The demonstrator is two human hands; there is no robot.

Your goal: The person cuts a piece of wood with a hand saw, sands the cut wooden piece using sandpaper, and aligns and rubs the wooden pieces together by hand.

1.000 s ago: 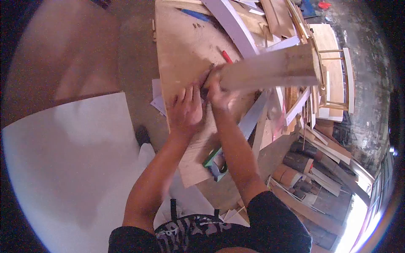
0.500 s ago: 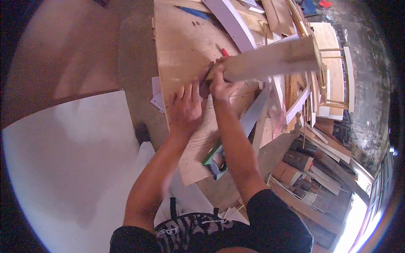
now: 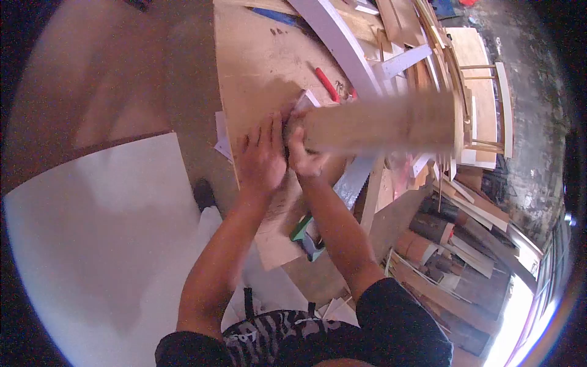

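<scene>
A long wooden board, blurred at its far end, extends rightward from my right hand, whose fingers are wrapped round its near end. My left hand lies beside it with the fingers stretched out, against the board's near end and over the plywood bench top. A small pale piece shows just beyond my hands. Red-handled pliers lie on the bench behind the board. Under my right forearm is a handsaw with a green and grey handle.
White and brown wood strips are heaped at the back right of the bench. A large white panel stands at the left. Offcuts and rolled sheets lie on the floor at the right.
The board and my right hand have come lower and slightly left in the view. More of the red-handled tool and a pale piece beyond my hands now show.
</scene>
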